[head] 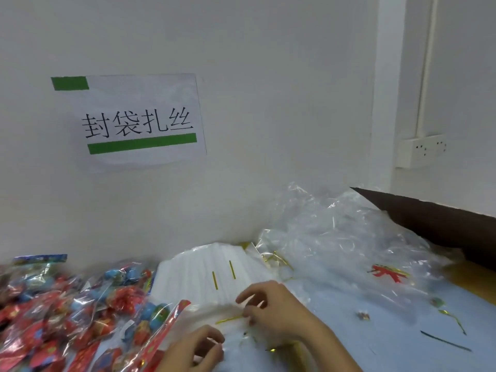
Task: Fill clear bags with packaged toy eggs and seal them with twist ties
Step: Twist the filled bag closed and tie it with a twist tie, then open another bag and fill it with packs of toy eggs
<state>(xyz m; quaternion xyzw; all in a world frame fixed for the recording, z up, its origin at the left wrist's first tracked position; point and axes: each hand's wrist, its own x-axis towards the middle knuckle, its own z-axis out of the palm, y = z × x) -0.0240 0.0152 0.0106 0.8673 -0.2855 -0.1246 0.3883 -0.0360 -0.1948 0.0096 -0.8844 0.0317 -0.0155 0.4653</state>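
My right hand pinches a gold twist tie that lies across a stack of clear bags in front of me. My left hand is below it near the frame's bottom edge, fingers curled with thumb and fingertips pinched together on the bag plastic; what it pinches is blurred. Two more gold twist ties rest on top of the stack. A heap of packaged toy eggs in red and blue wrappers fills the left side.
A crumpled pile of clear plastic bags sits at the back right against the wall. A brown cardboard flap juts in from the right. Loose twist ties lie on the blue table. A paper sign is taped to the wall.
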